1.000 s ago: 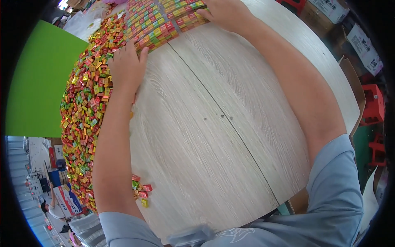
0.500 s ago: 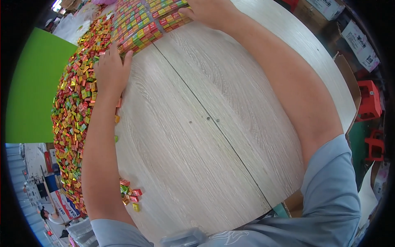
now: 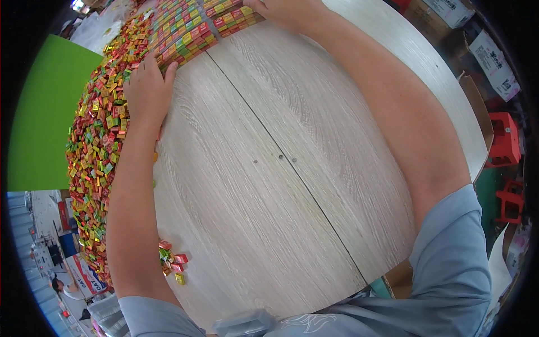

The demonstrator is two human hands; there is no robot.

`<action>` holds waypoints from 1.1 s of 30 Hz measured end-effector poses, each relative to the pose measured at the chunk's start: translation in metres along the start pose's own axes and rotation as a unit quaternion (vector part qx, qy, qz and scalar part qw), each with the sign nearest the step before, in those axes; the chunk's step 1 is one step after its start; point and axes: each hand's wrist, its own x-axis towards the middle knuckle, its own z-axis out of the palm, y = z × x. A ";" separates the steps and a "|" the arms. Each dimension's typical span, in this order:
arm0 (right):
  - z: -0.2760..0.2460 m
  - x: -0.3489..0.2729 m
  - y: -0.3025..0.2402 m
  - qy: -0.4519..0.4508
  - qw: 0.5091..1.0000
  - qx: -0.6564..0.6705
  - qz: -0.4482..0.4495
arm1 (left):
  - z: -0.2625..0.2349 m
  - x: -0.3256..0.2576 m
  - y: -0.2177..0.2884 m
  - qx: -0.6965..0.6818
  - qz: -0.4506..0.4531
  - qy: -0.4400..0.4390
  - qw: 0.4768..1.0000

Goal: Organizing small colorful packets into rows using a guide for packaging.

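Small wrapped sweets in red, yellow, green and orange are stacked in tight rows, forming a flat block point(image 3: 188, 42) at the table's far edge. My left hand point(image 3: 149, 92) is at the block's near left corner, thumb held apart from the fingers. Its fingers touch the block's left end and lie beside the loose pile of sweets point(image 3: 92, 146). At the block's right end, my right hand point(image 3: 292, 14) reaches over the near row with its thumb stretched out. The upper frame edge cuts off part of that hand.
Several loose sweets point(image 3: 174, 261) lie by my left forearm. A clear plastic tray point(image 3: 245, 323) sits at the near table edge. Left of the pile stands a green panel point(image 3: 48, 118). Cardboard boxes point(image 3: 491, 62) and red stools point(image 3: 504, 137) are beyond the table's right edge.
The view has shifted slightly. My right hand has moved a little farther away along the block's right end. My left hand stays at the left corner.
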 end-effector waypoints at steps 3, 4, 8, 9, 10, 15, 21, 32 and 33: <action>-0.002 0.001 -0.009 0.003 1.000 0.000 -0.010 | -0.003 -0.005 -0.003 0.032 -0.017 -0.021 0.999; 0.000 0.001 -0.016 -0.005 1.000 -0.005 -0.008 | -0.002 -0.011 -0.009 0.030 -0.011 0.007 0.999; 0.022 0.007 -0.012 -0.073 0.995 -0.035 0.057 | -0.023 -0.021 -0.011 -0.039 0.037 0.008 0.999; 0.029 0.008 0.015 -0.070 0.992 -0.055 0.090 | -0.040 -0.016 -0.003 -0.062 0.070 -0.016 0.995; 0.026 0.018 0.045 -0.169 0.956 -0.234 -0.050 | -0.059 -0.011 -0.003 -0.092 0.085 0.045 0.991; 0.023 0.035 0.074 0.169 0.927 -0.225 -0.247 | -0.173 -0.101 -0.072 -0.103 0.124 0.006 0.987; 0.003 -0.033 -0.069 0.025 0.950 0.034 -0.309 | -0.228 -0.341 -0.064 -0.161 -0.003 -0.142 0.977; -0.084 -0.192 -0.313 -0.245 0.844 0.165 -0.447 | -0.230 -0.422 -0.029 -0.175 -0.051 -0.127 0.975; -0.092 -0.200 -0.312 -0.279 0.853 0.172 -0.406 | -0.235 -0.430 -0.030 -0.166 -0.060 -0.135 0.975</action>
